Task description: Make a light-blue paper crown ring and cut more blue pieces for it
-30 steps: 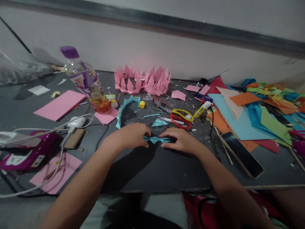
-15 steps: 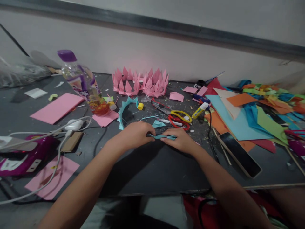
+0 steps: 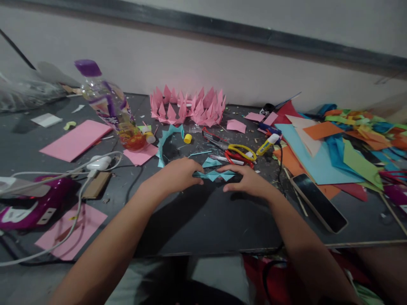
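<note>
A short folded blue paper strip [image 3: 212, 175] with pointed edges lies across between my hands, just above the dark table. My left hand [image 3: 179, 173] pinches its left end between thumb and fingers. At the other end my right hand [image 3: 249, 180] has thumb and fingers apart around the strip; its fingertips are beside the upper edge. A small folded blue paper piece [image 3: 211, 162] lies just behind the strip. Behind my left hand a curved band of blue pointed paper pieces [image 3: 162, 146] rests on the table, with a yellow cap [image 3: 188, 138] near its end.
Scissors [image 3: 238, 151] and a glue stick [image 3: 267, 145] lie behind my right hand. Two pink paper rings [image 3: 171, 114] stand by the wall. A bottle [image 3: 111, 108] is at left, a phone [image 3: 319, 203] at right, beside coloured paper sheets [image 3: 318, 159]. Cables cross the left side.
The blue strip has turned so its pointed faces show more. My right hand's thumb has moved away from its fingers, while my left hand keeps its grip. The view has shifted slightly.
</note>
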`<state>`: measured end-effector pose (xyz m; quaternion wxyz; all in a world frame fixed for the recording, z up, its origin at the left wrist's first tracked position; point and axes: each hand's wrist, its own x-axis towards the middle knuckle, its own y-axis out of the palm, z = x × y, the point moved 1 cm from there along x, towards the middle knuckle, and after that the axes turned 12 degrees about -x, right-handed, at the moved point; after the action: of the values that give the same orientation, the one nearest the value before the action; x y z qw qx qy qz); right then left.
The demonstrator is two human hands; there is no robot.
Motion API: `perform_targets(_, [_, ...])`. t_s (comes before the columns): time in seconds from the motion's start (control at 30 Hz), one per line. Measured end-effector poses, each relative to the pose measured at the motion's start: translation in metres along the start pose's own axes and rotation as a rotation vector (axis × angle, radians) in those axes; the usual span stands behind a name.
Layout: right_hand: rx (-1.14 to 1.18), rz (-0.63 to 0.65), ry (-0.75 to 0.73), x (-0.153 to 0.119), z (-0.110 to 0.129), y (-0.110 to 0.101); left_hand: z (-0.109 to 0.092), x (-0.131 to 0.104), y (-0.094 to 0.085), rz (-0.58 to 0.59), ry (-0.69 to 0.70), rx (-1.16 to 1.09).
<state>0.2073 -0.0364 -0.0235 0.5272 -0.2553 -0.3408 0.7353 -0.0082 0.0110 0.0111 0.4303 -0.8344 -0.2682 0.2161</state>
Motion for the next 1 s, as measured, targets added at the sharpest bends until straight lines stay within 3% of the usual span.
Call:
perform_targets(0.23, [0.038,0.018,0.072,0.002,-0.01,-0.003,0.012,0.001,0.005,0.02,0.016,-0.021])
perform_targets(0.43, [0.033,0.113,-0.156,0.003,-0.004,0.004,0.003,-0.005,0.008,0.24,0.082,-0.183])
perform_targets(0.53, [-0.022,0.123,-0.237,0.002,-0.001,0.004,0.0,-0.008,0.003,0.261,0.02,-0.28])
perform_targets(0.6, [-0.061,0.129,-0.267,0.002,0.002,0.006,0.003,-0.009,-0.003,0.176,-0.041,-0.326])
perform_targets(0.7, [-0.053,0.125,-0.306,0.003,0.007,0.013,0.011,-0.009,-0.014,-0.104,-0.158,-0.252])
perform_targets(0.77, [-0.04,0.07,-0.32,0.005,0.011,0.022,0.013,-0.009,-0.018,-0.245,-0.213,-0.162])
perform_targets(0.8, [-0.046,0.025,-0.322,0.007,0.012,0.026,0.011,-0.008,-0.017,-0.262,-0.219,-0.141])
perform_targets(0.87, [-0.068,-0.055,-0.323,0.01,0.014,0.034,0.004,-0.007,-0.012,-0.19,-0.179,-0.151])
perform_targets(1.0, [-0.063,-0.087,-0.31,0.012,0.013,0.037,-0.009,-0.005,0.003,0.039,-0.102,-0.15])
